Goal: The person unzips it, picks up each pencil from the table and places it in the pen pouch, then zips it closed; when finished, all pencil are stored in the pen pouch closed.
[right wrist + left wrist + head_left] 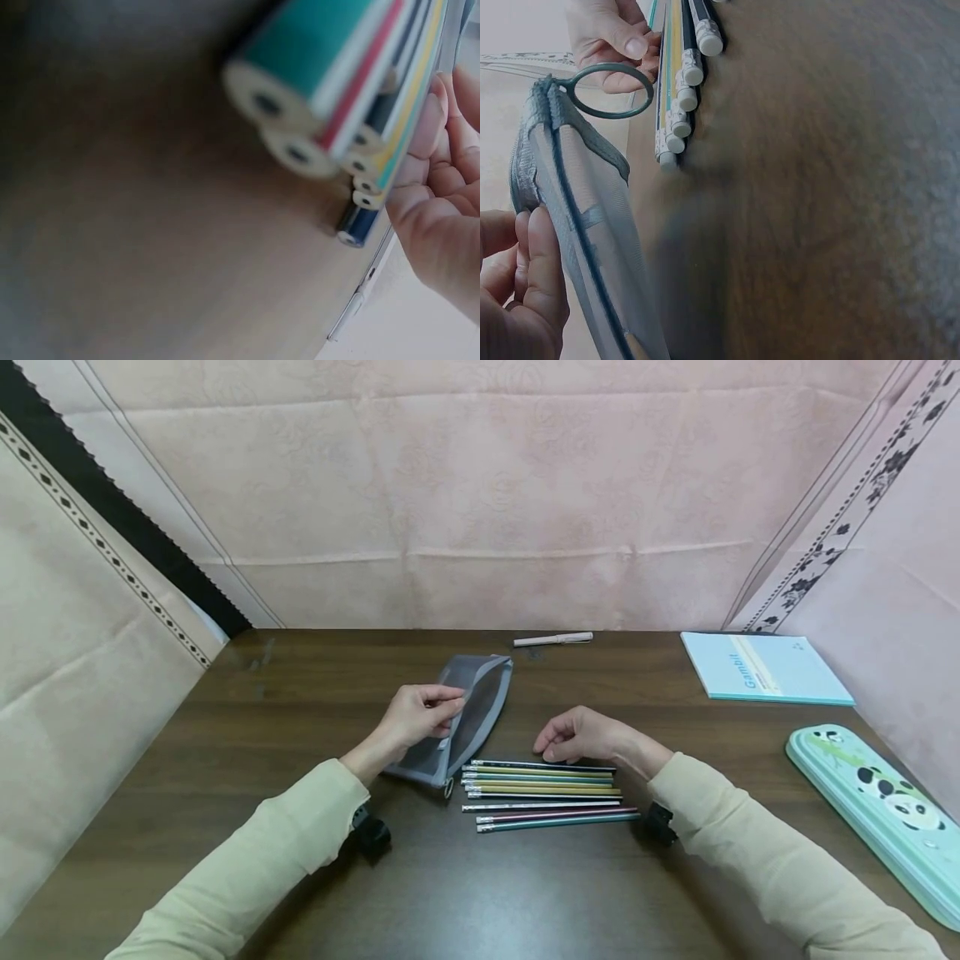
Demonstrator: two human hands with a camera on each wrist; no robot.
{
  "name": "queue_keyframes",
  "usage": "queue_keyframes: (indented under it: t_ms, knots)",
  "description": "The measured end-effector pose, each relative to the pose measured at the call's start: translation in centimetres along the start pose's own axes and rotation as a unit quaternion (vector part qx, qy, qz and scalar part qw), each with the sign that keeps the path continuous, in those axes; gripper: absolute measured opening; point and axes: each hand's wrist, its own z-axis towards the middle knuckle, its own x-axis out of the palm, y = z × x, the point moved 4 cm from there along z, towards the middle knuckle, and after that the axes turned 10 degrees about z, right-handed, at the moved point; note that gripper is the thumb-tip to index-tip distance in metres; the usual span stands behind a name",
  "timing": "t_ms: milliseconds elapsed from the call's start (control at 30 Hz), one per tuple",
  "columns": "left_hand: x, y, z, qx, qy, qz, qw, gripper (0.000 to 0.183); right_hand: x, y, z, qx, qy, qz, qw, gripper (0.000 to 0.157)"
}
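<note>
My left hand pinches the rim of a grey mesh zip pouch between thumb and fingers. The pouch mouth gapes toward the right, and a ring hangs from its near end. A tan tip, perhaps of a pencil, shows inside it in the left wrist view. Right of the pouch lies a row of several pencils, their white eraser ends facing it. My right hand is at the row's far side, fingers bent down beside the farthest dark pencil. Whether those fingers grip that pencil is hidden.
A white pen lies near the table's back edge. At the back right is a light blue notebook. A mint panda pencil case stands on the right side. Cloth walls enclose the wooden table.
</note>
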Motion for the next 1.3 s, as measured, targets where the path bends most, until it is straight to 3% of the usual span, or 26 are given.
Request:
queue_keyframes:
  t_ms: [333, 767, 1300]
  knots:
    - [-0.1, 0.2, -0.2, -0.002, -0.001, -0.001, 1.0, 0.028, 0.4, -0.1, 0.2, -0.007, 0.01, -0.03, 0.999, 0.013]
    - [-0.3, 0.4, -0.1, -0.002, -0.005, -0.006, 1.0, 0.028, 0.9, 0.2, 0.1, -0.053, 0.003, -0.086, 0.995, 0.008]
    - [-0.8, 0.7, -0.3, -0.013, -0.006, -0.016, 0.9998, 0.031, 1.5, 0.6, 0.1, -0.078, 0.013, -0.127, 0.989, 0.007]
